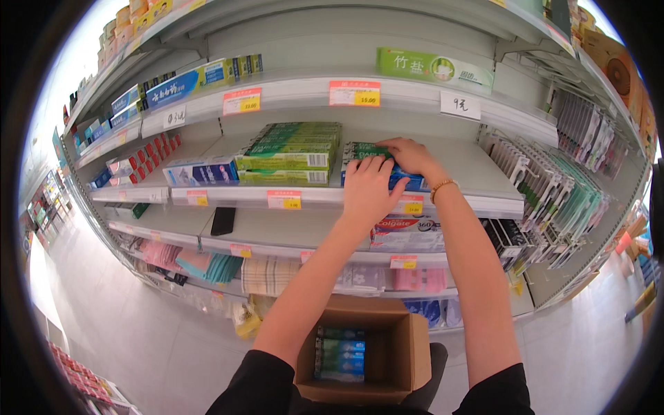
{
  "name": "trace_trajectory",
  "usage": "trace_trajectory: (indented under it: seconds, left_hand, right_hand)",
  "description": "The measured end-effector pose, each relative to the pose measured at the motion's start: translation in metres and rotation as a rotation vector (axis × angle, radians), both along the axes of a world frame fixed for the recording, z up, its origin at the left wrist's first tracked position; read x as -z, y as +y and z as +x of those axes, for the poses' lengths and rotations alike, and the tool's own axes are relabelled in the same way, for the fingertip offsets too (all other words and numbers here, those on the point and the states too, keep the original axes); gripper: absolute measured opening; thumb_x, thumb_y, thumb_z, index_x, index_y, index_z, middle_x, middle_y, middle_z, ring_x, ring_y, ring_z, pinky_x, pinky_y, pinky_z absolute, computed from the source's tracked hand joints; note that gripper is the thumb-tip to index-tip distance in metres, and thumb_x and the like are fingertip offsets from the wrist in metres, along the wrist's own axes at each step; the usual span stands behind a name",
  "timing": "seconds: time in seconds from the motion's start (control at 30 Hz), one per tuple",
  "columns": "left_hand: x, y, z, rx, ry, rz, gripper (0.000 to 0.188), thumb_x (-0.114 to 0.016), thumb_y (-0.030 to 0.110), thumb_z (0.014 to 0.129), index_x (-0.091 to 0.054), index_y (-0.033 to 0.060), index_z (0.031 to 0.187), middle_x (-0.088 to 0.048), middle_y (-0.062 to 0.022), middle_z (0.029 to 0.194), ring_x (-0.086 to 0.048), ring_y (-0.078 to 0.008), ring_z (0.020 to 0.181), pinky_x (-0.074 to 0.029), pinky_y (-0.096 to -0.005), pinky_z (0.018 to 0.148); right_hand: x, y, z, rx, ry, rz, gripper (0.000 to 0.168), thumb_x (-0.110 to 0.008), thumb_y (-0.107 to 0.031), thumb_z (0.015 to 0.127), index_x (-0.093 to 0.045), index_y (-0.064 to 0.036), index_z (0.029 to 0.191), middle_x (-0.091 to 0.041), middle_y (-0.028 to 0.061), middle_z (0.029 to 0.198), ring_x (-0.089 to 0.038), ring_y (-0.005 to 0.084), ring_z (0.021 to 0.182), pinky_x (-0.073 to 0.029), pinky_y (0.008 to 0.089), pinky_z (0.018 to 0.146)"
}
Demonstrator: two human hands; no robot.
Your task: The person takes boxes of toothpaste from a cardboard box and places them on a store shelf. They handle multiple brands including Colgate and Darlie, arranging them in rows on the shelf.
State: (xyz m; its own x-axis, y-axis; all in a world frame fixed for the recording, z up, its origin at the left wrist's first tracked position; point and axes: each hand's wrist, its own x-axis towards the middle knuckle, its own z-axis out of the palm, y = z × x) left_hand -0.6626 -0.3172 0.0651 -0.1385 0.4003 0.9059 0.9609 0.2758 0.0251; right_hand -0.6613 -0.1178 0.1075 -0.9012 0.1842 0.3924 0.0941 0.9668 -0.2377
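Note:
My left hand (pixel 369 187) lies over the front of a stack of dark green and blue toothpaste boxes (pixel 363 151) on the middle shelf, its thumb apart from the fingers. Behind it and to the right, my right hand (pixel 412 154) rests on the top and right side of the same stack. Both hands touch the boxes, but their undersides are hidden, so a grip cannot be made out. Below my arms stands an open cardboard carton (pixel 420 347). Several green and blue toothpaste boxes (pixel 340 358) lie inside it.
Left of my hands sit stacked green toothpaste boxes (pixel 288 150) and a blue-white box (pixel 201 171). One shelf lower are a black phone (pixel 223 221) and Colgate boxes (pixel 407 236). Toothbrush packs (pixel 550 181) hang at right. A shelf (pixel 311 91) overhangs my hands.

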Motion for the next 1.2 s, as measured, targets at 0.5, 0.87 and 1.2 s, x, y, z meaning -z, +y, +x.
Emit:
trace_trajectory:
  seconds: [0.5, 0.87, 1.2]
  left_hand:
    - [-0.003, -0.022, 0.002, 0.07, 0.01, 0.043, 0.044, -0.072, 0.029, 0.089, -0.063, 0.0037, 0.125, -0.067, -0.0118, 0.121, -0.062, -0.0298, 0.114, -0.045, -0.0435, 0.097]
    - [0.21, -0.183, 0.08, 0.375, -0.435, -0.487, 0.037, -0.07, 0.011, 0.085, -0.062, 0.0052, 0.121, -0.067, -0.0134, 0.117, -0.066, -0.0348, 0.104, -0.052, -0.0448, 0.09]
    - [0.324, -0.245, 0.085, 0.191, -0.721, -0.974, 0.023, -0.067, 0.021, 0.09, -0.066, 0.0059, 0.108, -0.071, -0.0134, 0.101, -0.07, -0.0363, 0.093, -0.057, -0.0486, 0.08]
  right_hand:
    - [0.001, -0.002, -0.007, -0.029, -0.025, -0.025, 0.036, -0.046, -0.024, 0.101, -0.066, -0.029, 0.131, -0.069, 0.0053, 0.132, -0.063, 0.0316, 0.122, -0.046, 0.05, 0.105]
    - [-0.014, -0.016, 0.003, -0.004, 0.343, 0.452, 0.037, -0.05, -0.006, 0.091, -0.069, -0.018, 0.121, -0.072, 0.0157, 0.105, -0.067, 0.036, 0.103, -0.052, 0.0449, 0.092]
    - [0.218, -0.227, 0.213, -0.25, 0.254, -0.773, 0.015, -0.055, -0.004, 0.098, -0.069, -0.001, 0.103, -0.074, 0.0087, 0.09, -0.071, 0.0196, 0.082, -0.054, 0.0319, 0.079]
